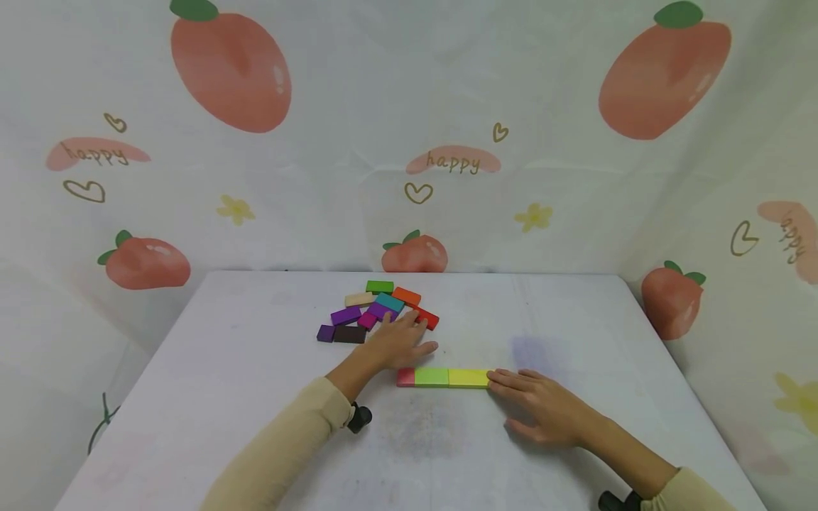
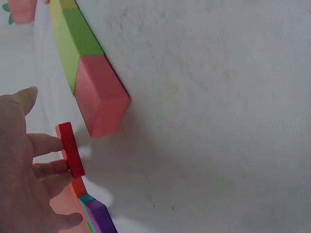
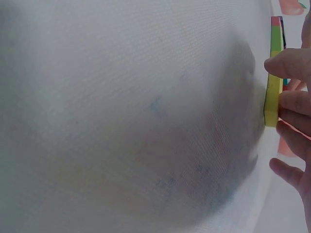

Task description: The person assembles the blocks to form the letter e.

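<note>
My left hand (image 1: 396, 344) reaches over the right side of a loose group of wooden blocks, its fingers spread and fingertips touching a red block (image 1: 429, 319). In the left wrist view the red block (image 2: 71, 150) lies under those fingertips, with the thumb held apart. Nearer to me, a pink block (image 1: 405, 378), a light green block (image 1: 431, 378) and a yellow block (image 1: 468, 379) lie end to end in a straight row. My right hand (image 1: 543, 408) has its extended fingertips at the yellow block's right end; the right wrist view shows them beside the yellow block (image 3: 273, 102).
Around the left fingers lie a green block (image 1: 380, 287), an orange block (image 1: 407, 295), a teal block (image 1: 391, 301), a beige block (image 1: 359, 300), a magenta block (image 1: 367, 321), a dark brown block (image 1: 350, 334) and several purple ones. A printed cloth (image 1: 345, 142) hangs behind the white table (image 1: 255, 397).
</note>
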A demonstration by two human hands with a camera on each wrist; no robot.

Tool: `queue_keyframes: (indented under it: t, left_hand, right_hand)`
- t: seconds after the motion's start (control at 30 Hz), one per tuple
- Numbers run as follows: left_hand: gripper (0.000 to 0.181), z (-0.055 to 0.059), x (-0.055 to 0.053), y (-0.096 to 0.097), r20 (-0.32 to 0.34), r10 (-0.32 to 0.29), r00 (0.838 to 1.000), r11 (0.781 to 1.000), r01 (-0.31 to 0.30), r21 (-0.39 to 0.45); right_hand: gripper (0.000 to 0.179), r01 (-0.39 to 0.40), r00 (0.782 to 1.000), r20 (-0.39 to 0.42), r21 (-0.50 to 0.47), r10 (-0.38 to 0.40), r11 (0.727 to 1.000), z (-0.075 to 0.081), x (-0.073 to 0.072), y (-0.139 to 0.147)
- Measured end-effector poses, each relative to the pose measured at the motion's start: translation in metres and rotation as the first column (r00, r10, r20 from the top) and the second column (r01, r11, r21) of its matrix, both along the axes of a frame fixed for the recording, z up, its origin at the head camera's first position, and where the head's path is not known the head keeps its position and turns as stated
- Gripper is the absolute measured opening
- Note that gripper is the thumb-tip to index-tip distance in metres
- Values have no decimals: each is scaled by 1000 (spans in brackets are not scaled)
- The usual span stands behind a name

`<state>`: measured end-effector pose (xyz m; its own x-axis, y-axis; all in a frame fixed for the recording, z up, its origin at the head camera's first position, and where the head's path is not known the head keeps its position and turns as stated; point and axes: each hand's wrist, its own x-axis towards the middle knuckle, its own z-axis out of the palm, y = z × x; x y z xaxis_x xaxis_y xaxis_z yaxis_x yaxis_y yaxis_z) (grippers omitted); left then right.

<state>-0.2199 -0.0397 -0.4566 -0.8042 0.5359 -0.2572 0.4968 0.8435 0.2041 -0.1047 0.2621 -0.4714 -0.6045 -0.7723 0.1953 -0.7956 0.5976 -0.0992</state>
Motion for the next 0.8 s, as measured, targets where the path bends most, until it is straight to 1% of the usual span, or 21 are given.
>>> queue_keyframes:
  t: [0.17,0.23,0.43,0.6,0.8]
  left_hand:
    - [62,0,3,6,-7,-61,998,998,61,5]
    - [59,0,5,8,-13,-76,997,997,76,8]
    - [54,0,8,15,-10,-80,997,997,80,13]
    - [52,-2,10,22,-9,-107,994,994,107,2]
    - [52,-2,13,30,14,-132,991,991,131,18]
  right_hand:
    - [62,14,1000,24,22,-14,1000,1,-1,0]
    - [62,15,999,29,26,-16,1000,1,-2,0]
    - [62,15,999,32,33,-16,999,2,-3,-1]
    - [62,10,999,30,28,-11,1000,2,-2,-1]
    - [62,5,1000,23,31,-6,1000,3,-2,-2]
